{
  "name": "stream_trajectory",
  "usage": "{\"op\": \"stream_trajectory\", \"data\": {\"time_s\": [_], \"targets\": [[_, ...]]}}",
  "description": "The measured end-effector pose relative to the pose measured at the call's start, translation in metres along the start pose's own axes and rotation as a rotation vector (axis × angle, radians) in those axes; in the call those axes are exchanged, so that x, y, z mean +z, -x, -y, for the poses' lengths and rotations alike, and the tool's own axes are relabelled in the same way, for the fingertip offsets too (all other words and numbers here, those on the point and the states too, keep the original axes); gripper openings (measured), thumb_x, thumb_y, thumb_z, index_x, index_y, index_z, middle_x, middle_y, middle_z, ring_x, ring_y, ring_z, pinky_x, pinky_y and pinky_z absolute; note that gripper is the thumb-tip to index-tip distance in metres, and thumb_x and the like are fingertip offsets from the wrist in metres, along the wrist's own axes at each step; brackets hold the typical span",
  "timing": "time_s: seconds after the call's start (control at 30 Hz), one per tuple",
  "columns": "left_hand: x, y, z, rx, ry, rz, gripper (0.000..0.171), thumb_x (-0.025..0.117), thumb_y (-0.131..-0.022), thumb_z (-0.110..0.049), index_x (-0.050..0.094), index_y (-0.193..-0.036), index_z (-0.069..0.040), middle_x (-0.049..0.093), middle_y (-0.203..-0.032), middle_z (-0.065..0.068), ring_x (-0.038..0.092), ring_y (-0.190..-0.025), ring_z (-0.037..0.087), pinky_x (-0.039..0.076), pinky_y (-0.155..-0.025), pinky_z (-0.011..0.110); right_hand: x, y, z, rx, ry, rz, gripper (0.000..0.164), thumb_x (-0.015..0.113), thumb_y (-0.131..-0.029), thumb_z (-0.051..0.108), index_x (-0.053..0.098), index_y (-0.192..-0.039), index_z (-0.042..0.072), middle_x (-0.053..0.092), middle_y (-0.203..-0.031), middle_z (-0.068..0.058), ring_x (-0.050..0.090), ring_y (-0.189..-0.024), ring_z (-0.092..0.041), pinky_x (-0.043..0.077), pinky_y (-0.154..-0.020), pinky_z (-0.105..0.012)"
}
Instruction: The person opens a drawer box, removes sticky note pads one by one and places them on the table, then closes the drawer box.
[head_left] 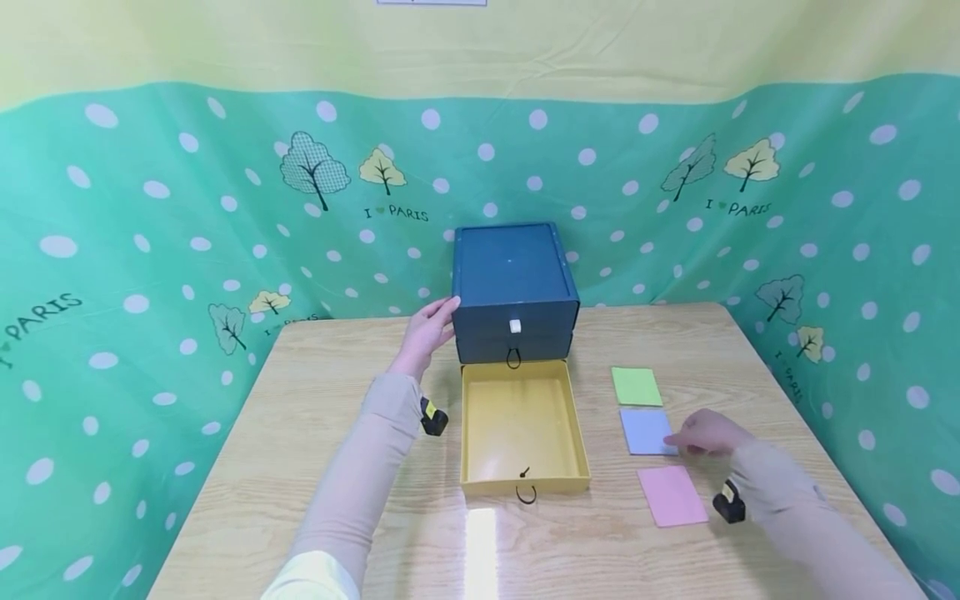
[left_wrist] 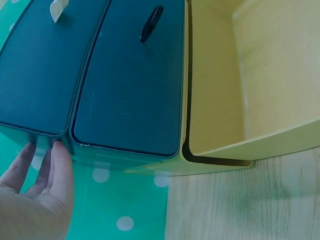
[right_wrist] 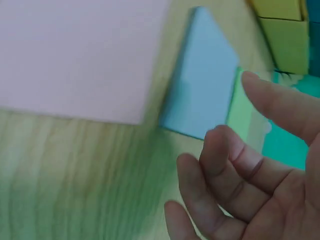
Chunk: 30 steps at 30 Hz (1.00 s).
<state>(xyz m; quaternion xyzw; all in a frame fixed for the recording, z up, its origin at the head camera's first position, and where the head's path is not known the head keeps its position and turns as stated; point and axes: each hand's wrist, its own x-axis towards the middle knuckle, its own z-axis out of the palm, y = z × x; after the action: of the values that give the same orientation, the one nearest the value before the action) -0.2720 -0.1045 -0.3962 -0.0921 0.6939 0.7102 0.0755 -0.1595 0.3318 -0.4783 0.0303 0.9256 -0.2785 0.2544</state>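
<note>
A small drawer cabinet (head_left: 513, 267), dark blue on top, stands at the back of the table. Its bottom yellow drawer (head_left: 521, 421) is pulled out and holds nothing. My left hand (head_left: 429, 333) touches the cabinet's left side near the upper front corner, fingers nearly straight in the left wrist view. At the right, a blue pad of paper (head_left: 647, 432) lies between a green pad (head_left: 636, 387) and a pink pad (head_left: 672, 496). My right hand (head_left: 708, 433) is at the blue pad's right edge. In the right wrist view its thumb and loosely bent fingers (right_wrist: 187, 172) stand apart, with nothing held.
Both blue drawers are closed; the upper has a white knob (head_left: 515, 326), the lower a black loop pull (head_left: 513, 358). Another black loop (head_left: 527, 495) hangs on the yellow drawer's front. A green dotted curtain (head_left: 487, 179) hangs behind and beside the wooden table (head_left: 352, 533).
</note>
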Motion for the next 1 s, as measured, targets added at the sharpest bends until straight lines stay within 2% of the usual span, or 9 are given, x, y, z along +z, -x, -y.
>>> {"op": "stream_trajectory", "data": {"time_s": [0.1, 0.23, 0.37, 0.57, 0.67, 0.8, 0.87, 1.0], "targets": [[0.0, 0.0, -0.001, 0.002, 0.0, 0.009, 0.062, 0.061, -0.091, -0.04, 0.043, -0.142, -0.01, 0.043, -0.146, 0.009, 0.043, -0.132, 0.024, 0.043, -0.106, 0.035, -0.006, -0.001, 0.004, 0.014, -0.102, 0.055, 0.037, 0.062, -0.089, 0.033, 0.05, -0.062, 0.012, 0.046, -0.059, 0.003, 0.046, -0.061, -0.014, 0.043, -0.061, -0.028], [0.0, 0.001, 0.0, -0.005, 0.005, 0.012, 0.061, 0.06, -0.092, -0.039, 0.043, -0.142, -0.01, 0.043, -0.145, 0.01, 0.044, -0.132, 0.024, 0.043, -0.106, 0.035, -0.01, -0.003, 0.008, -0.003, -0.235, 0.109, 0.034, 0.056, -0.093, 0.034, 0.059, -0.08, 0.003, 0.058, -0.077, 0.0, 0.055, -0.076, -0.015, 0.051, -0.074, -0.035], [-0.001, 0.0, 0.0, -0.007, 0.014, 0.01, 0.061, 0.061, -0.091, -0.04, 0.044, -0.141, -0.01, 0.043, -0.145, 0.01, 0.043, -0.132, 0.025, 0.042, -0.107, 0.035, -0.008, -0.007, 0.01, -0.06, -0.393, 0.148, 0.036, 0.052, -0.096, 0.031, 0.062, -0.098, -0.004, 0.059, -0.083, 0.001, 0.056, -0.08, -0.012, 0.051, -0.077, -0.031], [-0.001, 0.0, 0.001, -0.001, 0.023, 0.01, 0.062, 0.062, -0.091, -0.039, 0.044, -0.141, -0.009, 0.043, -0.145, 0.01, 0.044, -0.132, 0.025, 0.042, -0.107, 0.035, -0.002, -0.011, 0.016, -0.138, -0.596, 0.181, 0.043, 0.049, -0.099, 0.03, 0.054, -0.118, -0.008, 0.063, -0.096, 0.003, 0.06, -0.089, -0.007, 0.052, -0.082, -0.024], [-0.001, 0.0, 0.0, -0.001, 0.018, 0.01, 0.061, 0.061, -0.091, -0.039, 0.044, -0.142, -0.009, 0.044, -0.145, 0.009, 0.044, -0.132, 0.024, 0.042, -0.107, 0.035, 0.003, -0.012, 0.021, -0.172, -0.709, 0.203, 0.037, 0.046, -0.1, 0.027, 0.054, -0.119, -0.003, 0.063, -0.1, 0.005, 0.061, -0.092, -0.005, 0.052, -0.085, -0.021], [-0.001, 0.0, 0.0, 0.001, 0.006, 0.007, 0.061, 0.061, -0.091, -0.039, 0.044, -0.142, -0.01, 0.043, -0.145, 0.009, 0.044, -0.131, 0.024, 0.043, -0.106, 0.034, 0.008, -0.013, 0.031, -0.225, -0.885, 0.26, 0.021, 0.041, -0.102, 0.022, 0.058, -0.109, 0.011, 0.062, -0.099, 0.006, 0.06, -0.093, -0.003, 0.051, -0.086, -0.018], [-0.001, -0.001, 0.0, 0.001, 0.007, 0.005, 0.062, 0.062, -0.091, -0.04, 0.044, -0.141, -0.01, 0.043, -0.145, 0.009, 0.045, -0.131, 0.024, 0.044, -0.106, 0.034, 0.01, -0.012, 0.036, -0.252, -0.955, 0.292, 0.021, 0.039, -0.103, 0.019, 0.06, -0.103, 0.015, 0.062, -0.098, 0.006, 0.059, -0.093, -0.003, 0.051, -0.086, -0.018], [-0.001, -0.001, 0.0, 0.003, 0.011, 0.009, 0.062, 0.062, -0.09, -0.04, 0.044, -0.141, -0.01, 0.043, -0.145, 0.009, 0.044, -0.131, 0.024, 0.043, -0.106, 0.034, 0.014, -0.013, 0.048, -0.284, -1.051, 0.343, 0.024, 0.038, -0.103, 0.017, 0.062, -0.099, 0.015, 0.063, -0.096, 0.005, 0.06, -0.091, -0.004, 0.052, -0.087, -0.02]]}}
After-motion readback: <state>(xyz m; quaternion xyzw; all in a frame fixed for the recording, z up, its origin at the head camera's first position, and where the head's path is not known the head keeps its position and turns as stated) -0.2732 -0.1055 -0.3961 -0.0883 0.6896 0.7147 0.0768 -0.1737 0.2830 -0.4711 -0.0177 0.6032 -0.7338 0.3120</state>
